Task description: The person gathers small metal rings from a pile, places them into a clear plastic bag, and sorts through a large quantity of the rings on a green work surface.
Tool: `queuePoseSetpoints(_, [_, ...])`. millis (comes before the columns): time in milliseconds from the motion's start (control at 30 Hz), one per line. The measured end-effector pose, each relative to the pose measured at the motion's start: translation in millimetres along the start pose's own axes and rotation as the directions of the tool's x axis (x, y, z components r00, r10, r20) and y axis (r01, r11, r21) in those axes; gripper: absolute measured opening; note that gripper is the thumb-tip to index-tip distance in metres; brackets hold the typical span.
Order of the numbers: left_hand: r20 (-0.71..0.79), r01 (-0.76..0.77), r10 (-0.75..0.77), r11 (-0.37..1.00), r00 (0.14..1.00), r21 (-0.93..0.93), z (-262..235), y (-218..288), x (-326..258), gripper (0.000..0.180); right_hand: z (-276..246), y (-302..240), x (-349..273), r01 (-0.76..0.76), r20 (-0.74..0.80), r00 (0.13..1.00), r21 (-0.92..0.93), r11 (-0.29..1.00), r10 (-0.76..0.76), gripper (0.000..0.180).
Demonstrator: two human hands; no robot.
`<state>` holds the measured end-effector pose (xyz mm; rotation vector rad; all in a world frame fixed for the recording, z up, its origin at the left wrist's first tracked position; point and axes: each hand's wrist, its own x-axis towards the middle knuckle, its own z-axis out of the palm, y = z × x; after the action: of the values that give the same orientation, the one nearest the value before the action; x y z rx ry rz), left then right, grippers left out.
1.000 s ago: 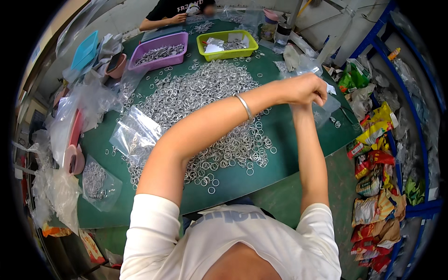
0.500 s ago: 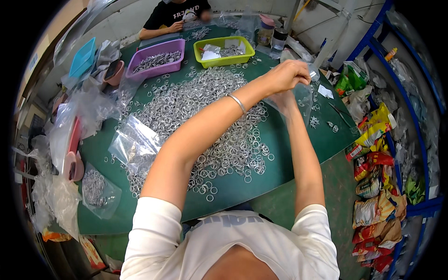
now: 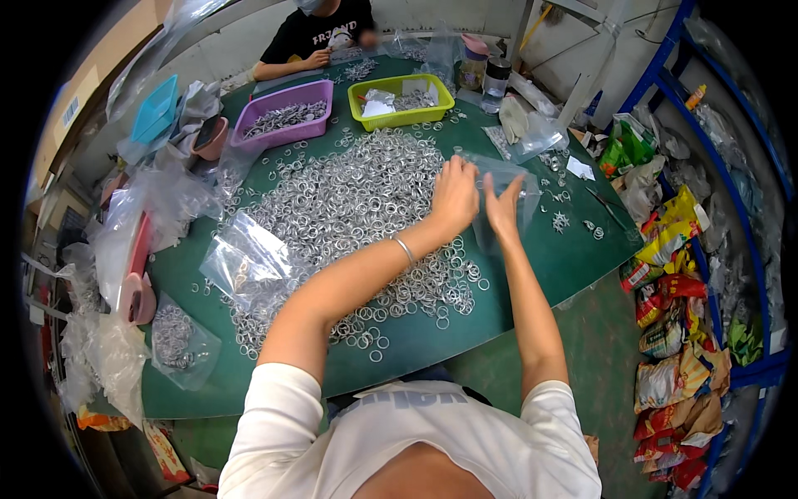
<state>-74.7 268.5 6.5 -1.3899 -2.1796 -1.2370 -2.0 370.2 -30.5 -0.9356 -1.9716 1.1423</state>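
A clear plastic bag (image 3: pixel 527 202) spreads around and beyond my right hand, at the right edge of a large heap of silver metal rings (image 3: pixel 357 187). My left hand (image 3: pixel 455 196), a bangle (image 3: pixel 403 249) on its wrist, is closed at the bag's left edge; the exact grip is partly hidden. Against the bag, my right hand (image 3: pixel 504 209) has thumb and fingers apart. Another clear bag (image 3: pixel 245 254) lies on the heap's left side. A filled bag of small grey metal pieces (image 3: pixel 174 337) rests at the table's near left.
Purple (image 3: pixel 284 133) and yellow-green (image 3: pixel 401 116) baskets of metal parts stand beyond the heap. Across the green table (image 3: pixel 432 353) sits a co-worker (image 3: pixel 320 37). Jars (image 3: pixel 496 79), pliers (image 3: pixel 607 204) and star-shaped metal pieces (image 3: pixel 560 222) lie rightward, near a blue rack (image 3: pixel 665 83).
My left hand has come down and left from above my right hand to the heap's edge. The right hand has lowered its wrist and spread its fingers, and the bag has come nearer.
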Motion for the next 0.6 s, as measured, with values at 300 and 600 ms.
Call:
queuePoseSetpoints(300, [0.002,0.110,-0.110,0.990,0.994,-0.089,-1,-48,49,0.021,23,-10,24,-0.166,-0.066,0.979,0.304,0.938,0.194,0.084])
queuePoseSetpoints(600, [-0.006,0.094,-0.103,0.929,0.995,-0.359,-89,-7,-69,0.062,3,-29,-91,0.288,0.426,0.859,0.059,0.956,-0.285,0.043])
